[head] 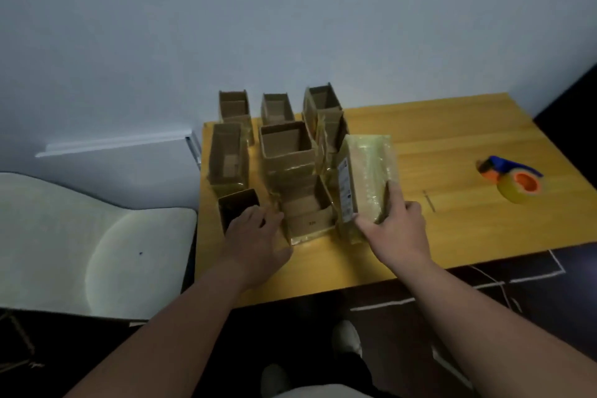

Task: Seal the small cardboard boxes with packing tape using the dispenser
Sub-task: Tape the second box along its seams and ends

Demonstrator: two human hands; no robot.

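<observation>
Several small open cardboard boxes stand grouped on the left part of the wooden table [452, 229]. My right hand [399, 229] grips a taped-over closed box [365, 178] with a white label, thumb on its near corner and fingers on its right side. My left hand [255, 229] rests against the left side of the nearest open box [308, 216], next to a dark open box [237, 207]. The tape dispenser [513, 179], blue and orange with a yellowish roll, lies alone at the table's right.
Other open boxes stand behind, such as a tall one [227, 155] at the left and one [287, 145] in the middle. A pale chair seat [80, 242] sits left of the table. A wall rises just behind the boxes. Dark floor lies below the table's front edge.
</observation>
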